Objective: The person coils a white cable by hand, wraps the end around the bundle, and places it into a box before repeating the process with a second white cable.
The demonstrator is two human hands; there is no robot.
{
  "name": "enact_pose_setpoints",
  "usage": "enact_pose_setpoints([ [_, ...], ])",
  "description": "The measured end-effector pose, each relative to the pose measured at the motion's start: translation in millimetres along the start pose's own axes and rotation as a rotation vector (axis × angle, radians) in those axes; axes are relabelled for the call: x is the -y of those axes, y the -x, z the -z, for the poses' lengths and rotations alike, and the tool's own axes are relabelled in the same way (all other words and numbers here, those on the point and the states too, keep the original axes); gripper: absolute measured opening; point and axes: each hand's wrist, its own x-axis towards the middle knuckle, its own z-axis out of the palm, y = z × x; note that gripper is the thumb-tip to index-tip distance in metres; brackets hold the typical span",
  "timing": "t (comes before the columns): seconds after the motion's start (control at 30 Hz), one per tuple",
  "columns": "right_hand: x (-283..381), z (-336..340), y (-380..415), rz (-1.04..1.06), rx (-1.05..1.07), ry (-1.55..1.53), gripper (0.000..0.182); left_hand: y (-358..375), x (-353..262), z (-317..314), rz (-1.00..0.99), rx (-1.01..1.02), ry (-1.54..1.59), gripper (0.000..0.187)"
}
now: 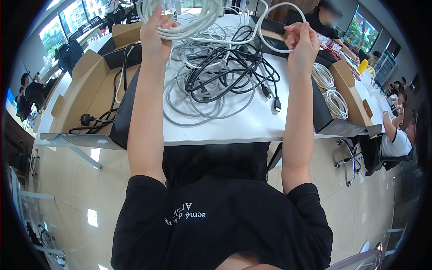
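My left hand [156, 28] is closed round a coiled white cable [191, 28], raised over the back of the white table [225, 130]. Over on the right, my right hand [301, 41] pinches a loose length of the same pale cable [288, 5], which loops between the two hands. Below and between my forearms lies a tangle of black cables [220, 85] with plugs on the right, mixed with grey cables [180, 108]. Neither hand touches the tangle.
An open cardboard box [83, 96] on the left holds black cables with a plug. Another box [351, 92] on the right holds coiled white cables [335, 103]. A person [328, 22] sits across at the back right; others sit farther off.
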Motion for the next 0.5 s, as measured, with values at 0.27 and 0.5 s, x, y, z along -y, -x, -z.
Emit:
enact_pose_setpoints([
  [0.27,9,-2,4,0.05,-0.064,-0.216,0.022,-1,18,4,-0.54,-0.291,-0.907,0.024],
  [0.5,12,14,-3,-0.173,0.132,-0.655,0.023,-1,20,11,-0.678,-0.291,-1.157,0.032],
])
